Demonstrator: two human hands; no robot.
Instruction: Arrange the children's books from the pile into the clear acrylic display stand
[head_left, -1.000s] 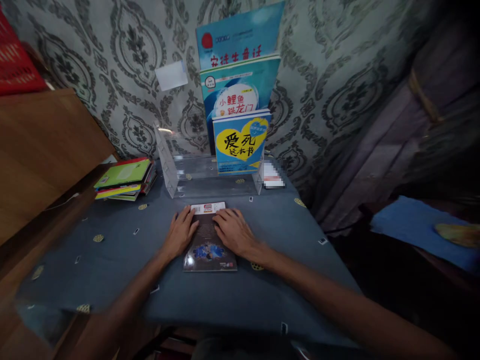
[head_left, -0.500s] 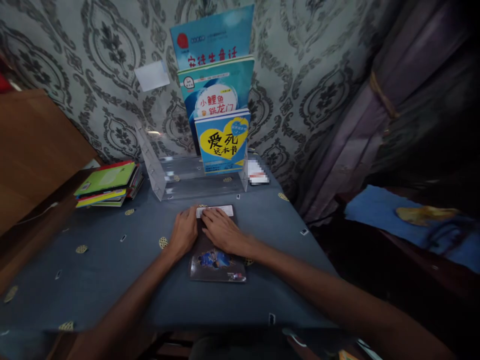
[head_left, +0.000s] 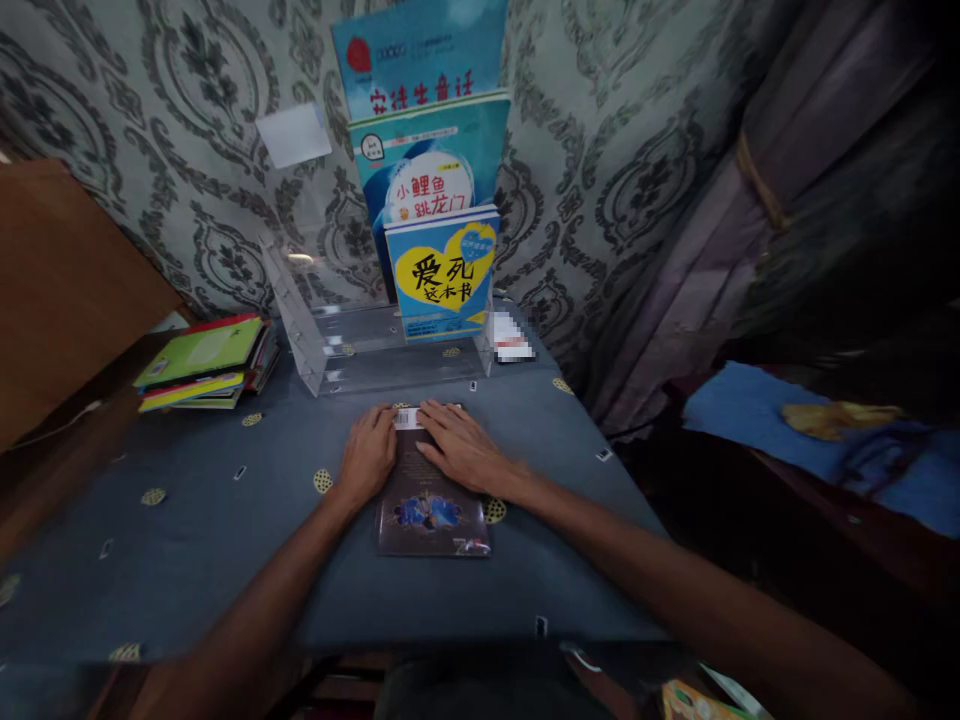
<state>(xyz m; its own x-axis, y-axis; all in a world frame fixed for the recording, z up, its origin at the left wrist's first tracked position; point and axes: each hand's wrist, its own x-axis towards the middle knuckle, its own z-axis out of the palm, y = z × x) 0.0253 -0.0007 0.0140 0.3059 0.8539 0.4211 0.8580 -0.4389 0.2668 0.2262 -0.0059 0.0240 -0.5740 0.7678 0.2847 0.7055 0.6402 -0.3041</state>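
Note:
A dark brown book (head_left: 431,535) lies flat on the cloth-covered table, with a blue picture near its bottom edge. Across its top runs a white barcode label (head_left: 406,419), partly covered by my right hand. My left hand (head_left: 369,455) grips the upper left edge of the book, its fingers close together and slightly bent. My right hand (head_left: 466,450) rests palm down over the upper right part, fingers stretched out and thumb apart. The fingertips of the right hand lie on the label and the book's top edge.
Behind the book stands a clear acrylic rack (head_left: 307,350) holding several upright books (head_left: 442,275). A stack of books (head_left: 202,360) lies at the left near a brown wooden panel (head_left: 67,300). A white pixelated item (head_left: 512,338) sits right of the rack. The table edge falls away at right.
My right hand has slid to the right along the label, uncovering its barcode end. The left hand stays at the book's left edge. The view has shifted slightly.

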